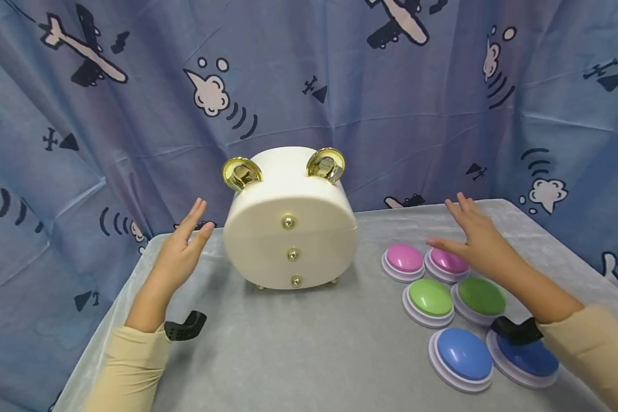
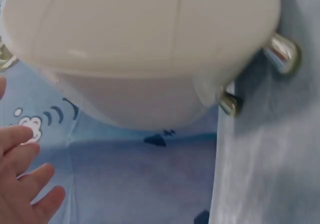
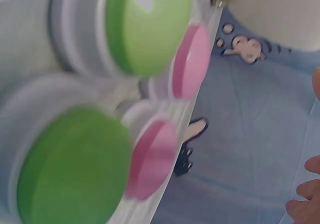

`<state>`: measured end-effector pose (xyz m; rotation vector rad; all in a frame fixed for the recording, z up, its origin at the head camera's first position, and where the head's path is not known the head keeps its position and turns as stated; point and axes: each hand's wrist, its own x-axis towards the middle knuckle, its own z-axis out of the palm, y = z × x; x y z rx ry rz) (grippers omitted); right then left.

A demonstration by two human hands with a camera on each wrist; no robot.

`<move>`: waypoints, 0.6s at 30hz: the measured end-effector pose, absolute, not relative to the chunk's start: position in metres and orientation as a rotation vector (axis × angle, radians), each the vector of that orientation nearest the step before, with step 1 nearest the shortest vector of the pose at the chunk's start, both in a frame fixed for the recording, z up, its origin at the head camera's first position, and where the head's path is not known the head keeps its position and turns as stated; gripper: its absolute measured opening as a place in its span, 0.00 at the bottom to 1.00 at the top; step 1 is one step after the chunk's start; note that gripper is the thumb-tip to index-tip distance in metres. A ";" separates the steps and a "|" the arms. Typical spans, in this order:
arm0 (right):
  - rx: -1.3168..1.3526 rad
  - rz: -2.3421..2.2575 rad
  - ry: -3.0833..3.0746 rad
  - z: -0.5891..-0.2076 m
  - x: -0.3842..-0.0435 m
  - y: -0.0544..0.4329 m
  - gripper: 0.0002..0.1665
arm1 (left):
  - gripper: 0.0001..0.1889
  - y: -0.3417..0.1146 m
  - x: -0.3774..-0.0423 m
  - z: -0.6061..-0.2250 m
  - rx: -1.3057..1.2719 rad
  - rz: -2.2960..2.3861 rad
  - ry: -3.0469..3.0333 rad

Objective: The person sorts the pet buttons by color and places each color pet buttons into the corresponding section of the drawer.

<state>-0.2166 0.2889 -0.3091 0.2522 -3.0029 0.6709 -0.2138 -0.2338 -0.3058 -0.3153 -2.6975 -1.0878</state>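
A cream-white rounded box (image 1: 290,243) with three gold knobs down its front and two gold ear-shaped pieces on top stands on the table. To its left my left hand (image 1: 177,257) is held up with straight fingers, touching nothing. My right hand (image 1: 481,237) hovers over the pink buttons at the right, fingers spread and holding nothing. Below and around it sit round push buttons on white bases: a pink button (image 1: 404,258), a light green button (image 1: 430,297) and a blue button (image 1: 464,353). In the left wrist view, small gold feet (image 2: 282,53) show under the box.
The buttons form two columns, with a second pink one, a darker green button (image 1: 481,296) and a darker blue button (image 1: 530,360) on the right. A grey cloth covers the table (image 1: 309,343). Behind hangs a blue curtain (image 1: 288,68) printed with airplanes and clouds.
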 end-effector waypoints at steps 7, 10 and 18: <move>0.297 0.814 -2.976 -0.304 -0.206 0.265 0.62 | 0.29 -0.220 -0.214 -0.302 -0.325 -1.265 -2.595; 0.317 0.855 -2.954 -0.302 -0.201 0.255 0.61 | 0.28 -0.215 -0.214 -0.301 -0.342 -1.326 -2.560; 0.334 0.890 -2.935 -0.298 -0.188 0.240 0.59 | 0.28 -0.210 -0.213 -0.305 -0.349 -1.382 -2.535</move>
